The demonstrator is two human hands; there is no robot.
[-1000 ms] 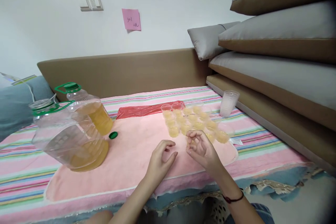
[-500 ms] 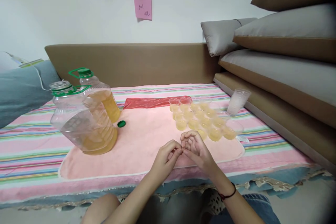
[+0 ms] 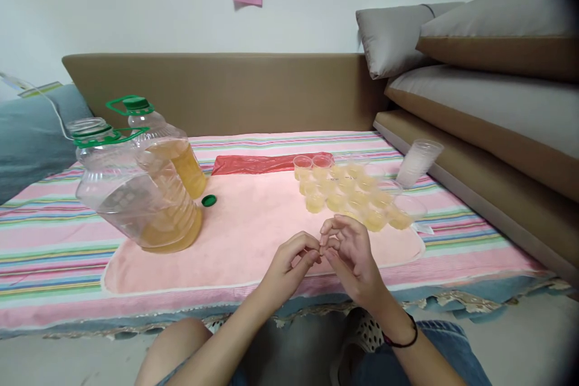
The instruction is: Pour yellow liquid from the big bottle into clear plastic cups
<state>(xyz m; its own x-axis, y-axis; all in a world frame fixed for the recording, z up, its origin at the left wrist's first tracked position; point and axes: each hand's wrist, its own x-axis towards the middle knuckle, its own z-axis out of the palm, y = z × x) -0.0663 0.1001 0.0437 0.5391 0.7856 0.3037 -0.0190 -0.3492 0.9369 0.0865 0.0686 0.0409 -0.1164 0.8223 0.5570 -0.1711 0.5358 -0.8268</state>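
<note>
My left hand (image 3: 296, 262) and my right hand (image 3: 350, 256) meet at the fingertips above the near edge of the pink mat (image 3: 253, 223). The left fingers are pinched together; whatever they hold, if anything, is too small to name. The right fingers are curled, with thumb and fingertips against the left ones. Just beyond the right hand stand several clear cups of yellow liquid (image 3: 336, 201) in close rows. At the left are an uncapped large bottle (image 3: 167, 223), part full of yellow liquid, and a capped one (image 3: 187, 169) behind it. A green cap (image 3: 208, 200) lies beside them.
A red plastic bag (image 3: 253, 164) lies flat along the mat's far edge. A stack of clear cups (image 3: 418, 163) leans at the right, near piled cushions (image 3: 488, 96). A brown backrest (image 3: 226, 93) runs along the wall, and a blue pillow (image 3: 36, 132) is at far left.
The view has tilted down slightly, so the scene sits higher. My hands have shifted a little to the right with fingertips still together, and the right hand has turned more upright.
</note>
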